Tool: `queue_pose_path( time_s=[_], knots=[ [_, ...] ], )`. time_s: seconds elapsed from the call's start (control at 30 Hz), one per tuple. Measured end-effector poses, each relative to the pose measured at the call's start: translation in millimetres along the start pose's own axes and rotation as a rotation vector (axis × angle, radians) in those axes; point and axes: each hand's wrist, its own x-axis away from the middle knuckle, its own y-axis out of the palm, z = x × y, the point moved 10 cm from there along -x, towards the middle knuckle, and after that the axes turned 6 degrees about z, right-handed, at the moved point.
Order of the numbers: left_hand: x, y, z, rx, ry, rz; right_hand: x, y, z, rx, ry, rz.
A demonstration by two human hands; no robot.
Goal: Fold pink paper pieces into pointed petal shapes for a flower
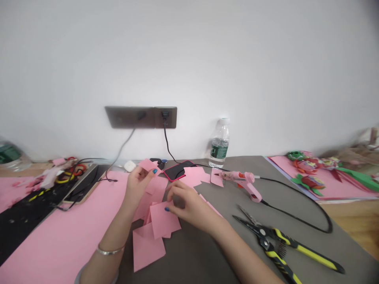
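Observation:
My left hand [139, 179] is closed on a small pink paper piece [149, 165], held up between thumb and fingers. My right hand [187, 203] has its thumb and curled fingers at the top edge of a pink paper square [164, 223], which it seems to pinch. Beneath that square lie several more pink squares, partly overlapping, with one paper square [148, 248] nearest to me. Other loose pink pieces [192, 175] lie just beyond my right hand, beside a red-edged phone [177, 170].
On the right are a pink glue gun [241, 181] with a black cord and yellow-black pruning shears [266, 236], blades apart. A water bottle [219, 144] stands by the wall. Paper flowers [310, 181] lie far right. A large pink sheet [71, 236] and another phone [84, 185] lie left.

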Motion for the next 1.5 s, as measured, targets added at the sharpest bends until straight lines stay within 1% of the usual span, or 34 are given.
queue_pose_path(
  time_s=[0.07, 0.13, 0.17, 0.2, 0.27, 0.37, 0.43, 0.5, 0.57, 0.63, 0.67, 0.73, 0.9, 1.07, 1.2, 1.27, 1.4, 1.43, 1.5],
  knots=[
    [3, 7.1, 1, -0.032, 0.003, -0.059, -2, -19, -6, 0.014, -0.047, 0.088],
    [8, 18.3, 4, -0.065, 0.009, -0.150, -4, -37, -2, -0.013, -0.005, 0.158],
    [11, 24.9, 6, -0.080, 0.014, -0.204, -5, -42, 3, -0.032, 0.035, 0.170],
    [15, 31.4, 7, -0.093, 0.020, -0.258, -6, -45, 9, -0.055, 0.076, 0.172],
    [22, 42.4, 10, -0.117, 0.028, -0.352, -7, -44, 19, -0.112, 0.143, 0.156],
    [27, 49.7, 11, -0.155, 0.036, -0.425, -8, -34, 28, -0.217, 0.190, 0.124],
    [27, 50.3, 11, -0.172, 0.040, -0.442, -8, -27, 35, -0.285, 0.224, 0.110],
    [25, 48.5, 8, -0.179, 0.038, -0.437, -8, -31, 45, -0.338, 0.268, 0.138],
    [22, 44.2, 6, -0.174, 0.031, -0.399, -7, -46, 55, -0.370, 0.296, 0.228],
    [18, 39.4, 4, -0.158, 0.022, -0.345, -6, -69, 61, -0.380, 0.278, 0.352],
    [17, 37.7, 3, -0.150, 0.019, -0.322, -5, -77, 62, -0.367, 0.265, 0.392],
    [16, 36.8, 1, -0.139, 0.014, -0.299, -5, -86, 64, -0.297, 0.261, 0.416],
    [18, 39.6, -2, -0.152, 0.007, -0.309, 3, -78, 70, 0.090, 0.361, 0.280],
    [18, 40.1, -4, -0.185, 0.009, -0.322, 22, -77, 66, 0.262, 0.452, 0.141],
    [19, 40.8, -3, -0.201, 0.011, -0.333, 34, -72, 65, 0.435, 0.533, -0.014],
    [19, 40.9, -2, -0.204, 0.010, -0.337, 34, -69, 64, 0.427, 0.527, -0.055],
    [21, 39.7, 6, -0.206, 0.036, -0.332, 28, -63, 58, 0.332, 0.460, -0.096],
    [22, 39.4, 10, -0.205, 0.053, -0.330, 25, -65, 55, 0.291, 0.435, -0.078],
    [27, 42.4, 20, -0.193, 0.114, -0.362, 17, -71, 47, 0.151, 0.382, 0.015]
  ],
)
